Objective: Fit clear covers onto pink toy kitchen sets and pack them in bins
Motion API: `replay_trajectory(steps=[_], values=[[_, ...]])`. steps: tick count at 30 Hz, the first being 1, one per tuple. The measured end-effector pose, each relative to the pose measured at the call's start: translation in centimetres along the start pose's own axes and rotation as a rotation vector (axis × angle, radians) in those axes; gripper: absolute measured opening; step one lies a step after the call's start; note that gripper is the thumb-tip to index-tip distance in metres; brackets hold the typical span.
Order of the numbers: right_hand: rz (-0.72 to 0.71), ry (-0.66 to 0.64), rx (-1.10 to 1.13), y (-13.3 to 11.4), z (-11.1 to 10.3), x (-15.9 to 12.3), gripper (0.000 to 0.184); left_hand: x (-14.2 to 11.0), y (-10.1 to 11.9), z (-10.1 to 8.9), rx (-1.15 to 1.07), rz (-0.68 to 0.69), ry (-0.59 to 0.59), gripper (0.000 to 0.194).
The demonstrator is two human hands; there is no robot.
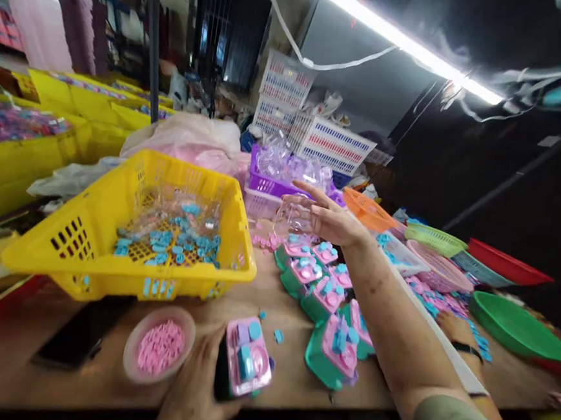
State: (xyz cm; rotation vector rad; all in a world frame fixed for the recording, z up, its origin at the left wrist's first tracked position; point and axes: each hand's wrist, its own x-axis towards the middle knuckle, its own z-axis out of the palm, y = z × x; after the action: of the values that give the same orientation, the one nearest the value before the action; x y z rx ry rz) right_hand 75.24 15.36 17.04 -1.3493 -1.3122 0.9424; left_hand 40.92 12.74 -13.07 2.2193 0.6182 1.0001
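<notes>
My left hand (201,385) grips a small pink-topped plastic toy (249,359) at the table's front edge. Its top carries lilac and blue parts; the side toward my palm looks dark. My right hand (331,220) reaches forward over the table, its fingers around a thin clear plastic cover (292,216). Behind that hand, a purple basket (265,184) is heaped with similar clear pieces (293,166). Below my right forearm, several like toys with teal bases (330,350) stand in a cluster. Left of my left hand is a bowl (132,347) of small pink pieces (161,348).
A yellow basket (242,259) holds blue parts and clear plastic. A dark phone (79,333) lies at left. At right, another person's hand (456,327) is among pink and blue parts, near green (524,326), red (509,262) and orange baskets (370,209). White crates (337,143) stand behind.
</notes>
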Motion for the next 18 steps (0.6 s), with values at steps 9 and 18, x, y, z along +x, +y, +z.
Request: replay_trajectory(steps=[9,18], values=[[0.095,-0.061,0.142,7.7,11.8,-12.3,0.044,0.9,0.9,-0.8,0.005,-0.071,-0.155,0.119],[0.049,0.207,0.186,8.9,13.4,-15.3,0.062,1.0,1.6,-1.0,0.003,-0.053,-0.152,0.117]])
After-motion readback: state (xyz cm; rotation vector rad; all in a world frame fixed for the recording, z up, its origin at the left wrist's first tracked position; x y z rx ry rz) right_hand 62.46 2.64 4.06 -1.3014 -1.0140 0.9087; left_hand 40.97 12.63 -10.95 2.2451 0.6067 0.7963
